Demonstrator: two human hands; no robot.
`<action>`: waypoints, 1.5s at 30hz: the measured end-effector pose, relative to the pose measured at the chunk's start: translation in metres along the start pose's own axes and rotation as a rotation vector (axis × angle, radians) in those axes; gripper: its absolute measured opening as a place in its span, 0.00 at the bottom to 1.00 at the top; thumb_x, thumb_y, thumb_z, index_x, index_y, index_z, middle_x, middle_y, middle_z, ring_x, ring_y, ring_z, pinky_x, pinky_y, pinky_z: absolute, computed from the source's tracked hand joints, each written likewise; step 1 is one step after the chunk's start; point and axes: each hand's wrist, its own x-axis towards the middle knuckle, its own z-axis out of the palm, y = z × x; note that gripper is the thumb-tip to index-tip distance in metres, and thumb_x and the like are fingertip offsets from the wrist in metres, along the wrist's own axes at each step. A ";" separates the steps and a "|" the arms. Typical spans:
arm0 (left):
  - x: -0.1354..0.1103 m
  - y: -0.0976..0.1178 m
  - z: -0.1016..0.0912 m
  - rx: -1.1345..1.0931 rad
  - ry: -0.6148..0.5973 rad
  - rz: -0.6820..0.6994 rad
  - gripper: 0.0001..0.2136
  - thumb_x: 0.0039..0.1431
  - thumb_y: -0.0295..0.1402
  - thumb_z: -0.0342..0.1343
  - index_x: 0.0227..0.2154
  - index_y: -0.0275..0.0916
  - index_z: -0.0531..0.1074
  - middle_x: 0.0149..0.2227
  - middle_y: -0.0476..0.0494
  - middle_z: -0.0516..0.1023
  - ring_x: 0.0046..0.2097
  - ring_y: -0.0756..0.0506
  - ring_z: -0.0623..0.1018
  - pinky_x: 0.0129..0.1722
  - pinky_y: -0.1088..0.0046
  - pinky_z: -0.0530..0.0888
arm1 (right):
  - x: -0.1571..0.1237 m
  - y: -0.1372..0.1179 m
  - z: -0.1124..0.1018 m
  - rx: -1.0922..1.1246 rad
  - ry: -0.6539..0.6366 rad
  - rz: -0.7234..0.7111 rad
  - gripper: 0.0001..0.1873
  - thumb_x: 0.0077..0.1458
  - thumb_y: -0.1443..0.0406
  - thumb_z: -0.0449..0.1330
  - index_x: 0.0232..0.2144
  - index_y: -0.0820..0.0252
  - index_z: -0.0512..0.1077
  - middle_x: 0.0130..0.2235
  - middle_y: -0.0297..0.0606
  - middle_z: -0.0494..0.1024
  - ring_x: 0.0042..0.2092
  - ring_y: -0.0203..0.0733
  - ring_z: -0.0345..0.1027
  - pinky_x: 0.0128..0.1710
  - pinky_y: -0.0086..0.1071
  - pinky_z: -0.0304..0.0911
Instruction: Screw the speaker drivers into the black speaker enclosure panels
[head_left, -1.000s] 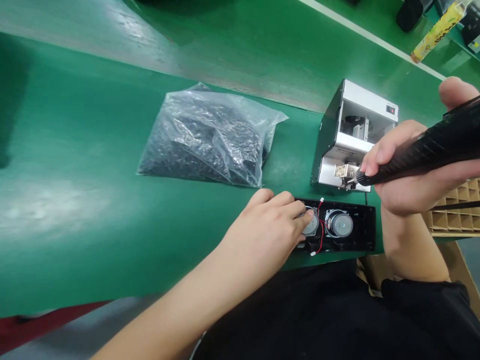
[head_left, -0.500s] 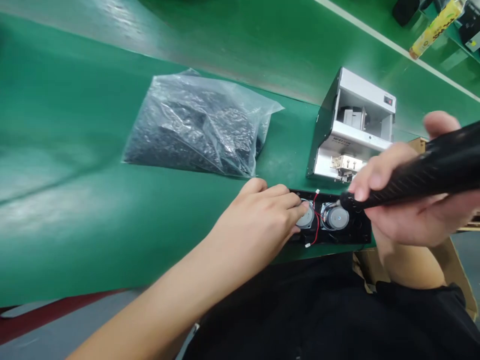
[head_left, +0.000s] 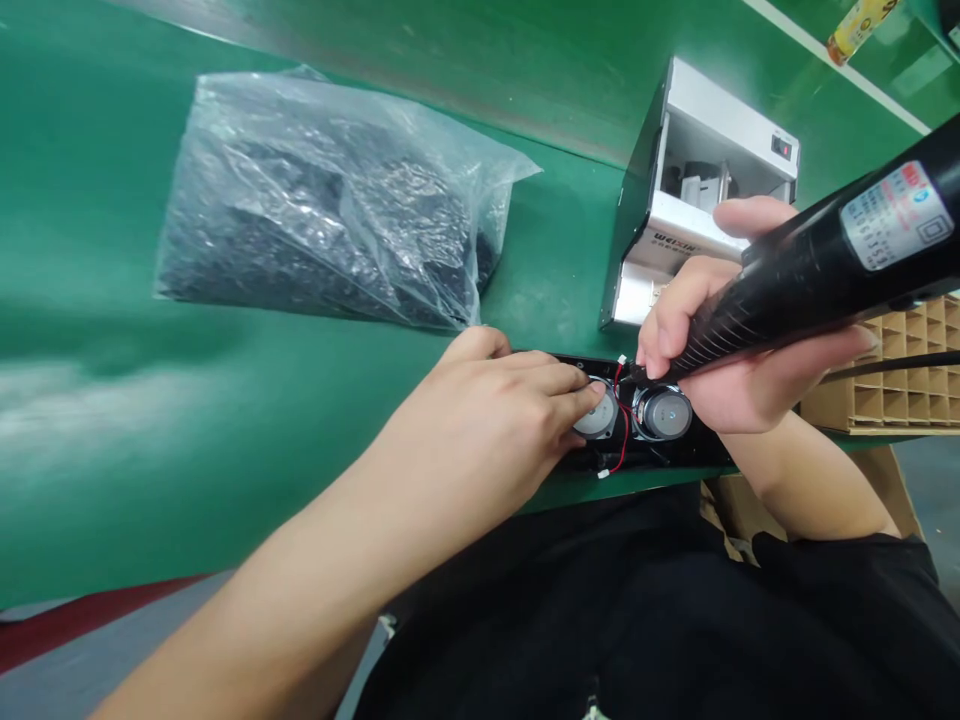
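Note:
A black speaker housing (head_left: pixel 660 452) lies at the near edge of the green table (head_left: pixel 262 400), with two round silver speaker drivers (head_left: pixel 666 413) and red wires inside. My left hand (head_left: pixel 495 420) rests on its left end, fingers curled down and pressing on the left driver. My right hand (head_left: pixel 712 350) grips a black electric screwdriver (head_left: pixel 817 270). Its tip is down at the housing's upper edge, between the two drivers.
A clear plastic bag of small black parts (head_left: pixel 322 230) lies at the back left. A grey screw feeder machine (head_left: pixel 697 170) stands behind the housing. A cardboard divider tray (head_left: pixel 892 380) sits at the right. A yellow bottle (head_left: pixel 855 20) lies far back right.
My right hand brought the screwdriver from the screw feeder's outlet down to the speaker housing. My left hand stayed on the left driver. The view moved closer.

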 end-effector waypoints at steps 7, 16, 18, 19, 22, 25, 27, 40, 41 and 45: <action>-0.002 -0.001 0.004 -0.019 0.003 -0.013 0.08 0.67 0.26 0.59 0.40 0.42 0.83 0.44 0.41 0.91 0.43 0.37 0.87 0.40 0.57 0.62 | 0.010 -0.030 0.019 0.123 0.261 0.236 0.34 0.61 0.26 0.57 0.49 0.42 0.69 0.21 0.23 0.74 0.16 0.43 0.62 0.15 0.39 0.63; -0.002 -0.001 0.003 -0.012 -0.015 -0.003 0.09 0.66 0.26 0.59 0.41 0.41 0.84 0.45 0.40 0.90 0.44 0.36 0.87 0.41 0.56 0.62 | 0.007 -0.030 0.022 0.183 0.300 0.253 0.33 0.56 0.28 0.65 0.47 0.41 0.75 0.23 0.23 0.77 0.17 0.43 0.64 0.16 0.40 0.64; -0.003 -0.001 0.004 -0.003 -0.004 -0.004 0.09 0.67 0.26 0.59 0.42 0.41 0.84 0.45 0.39 0.90 0.44 0.36 0.87 0.41 0.56 0.62 | 0.005 -0.021 0.021 0.189 0.274 0.187 0.32 0.56 0.30 0.67 0.49 0.41 0.76 0.23 0.24 0.78 0.16 0.43 0.64 0.15 0.39 0.64; -0.002 0.000 0.004 0.002 0.000 -0.008 0.10 0.67 0.26 0.58 0.42 0.41 0.84 0.45 0.40 0.90 0.44 0.36 0.87 0.41 0.56 0.62 | 0.004 -0.017 0.021 0.194 0.261 0.141 0.32 0.57 0.30 0.67 0.50 0.41 0.76 0.23 0.24 0.78 0.15 0.42 0.64 0.14 0.38 0.63; -0.001 0.000 0.003 0.002 -0.021 -0.015 0.10 0.67 0.26 0.59 0.44 0.41 0.85 0.45 0.41 0.91 0.44 0.36 0.87 0.41 0.56 0.62 | 0.001 -0.006 0.021 0.180 0.233 0.038 0.35 0.58 0.28 0.62 0.51 0.42 0.76 0.22 0.24 0.76 0.13 0.41 0.61 0.11 0.36 0.61; 0.002 -0.001 0.002 -0.018 -0.068 -0.016 0.11 0.67 0.27 0.61 0.48 0.41 0.85 0.46 0.41 0.91 0.45 0.37 0.87 0.41 0.57 0.61 | -0.002 -0.001 0.022 0.157 0.222 -0.006 0.37 0.60 0.27 0.59 0.52 0.45 0.75 0.21 0.24 0.75 0.13 0.40 0.62 0.11 0.33 0.61; 0.005 -0.001 0.002 -0.024 -0.091 -0.030 0.10 0.67 0.28 0.63 0.49 0.41 0.85 0.46 0.41 0.90 0.46 0.37 0.87 0.41 0.58 0.61 | -0.004 0.000 0.023 0.158 0.214 -0.032 0.37 0.62 0.27 0.56 0.52 0.46 0.75 0.21 0.25 0.75 0.14 0.39 0.63 0.12 0.31 0.61; 0.013 0.006 -0.004 0.036 -0.151 -0.069 0.05 0.64 0.29 0.70 0.42 0.41 0.83 0.41 0.44 0.89 0.48 0.38 0.85 0.42 0.59 0.57 | -0.024 0.009 0.029 0.118 0.195 -0.069 0.40 0.60 0.24 0.54 0.50 0.47 0.73 0.22 0.24 0.74 0.15 0.37 0.63 0.15 0.30 0.63; 0.013 0.006 -0.005 0.040 -0.158 -0.071 0.05 0.65 0.30 0.69 0.42 0.42 0.83 0.41 0.44 0.89 0.48 0.38 0.85 0.42 0.59 0.58 | -0.026 0.012 0.028 0.112 0.203 -0.055 0.41 0.59 0.23 0.53 0.49 0.46 0.72 0.22 0.24 0.73 0.15 0.37 0.62 0.15 0.30 0.64; 0.012 0.007 -0.005 0.034 -0.169 -0.094 0.04 0.67 0.30 0.67 0.43 0.42 0.84 0.42 0.43 0.89 0.48 0.39 0.85 0.43 0.59 0.59 | -0.033 0.017 0.030 0.078 0.236 0.027 0.46 0.52 0.19 0.53 0.47 0.47 0.71 0.21 0.23 0.70 0.15 0.37 0.60 0.15 0.32 0.63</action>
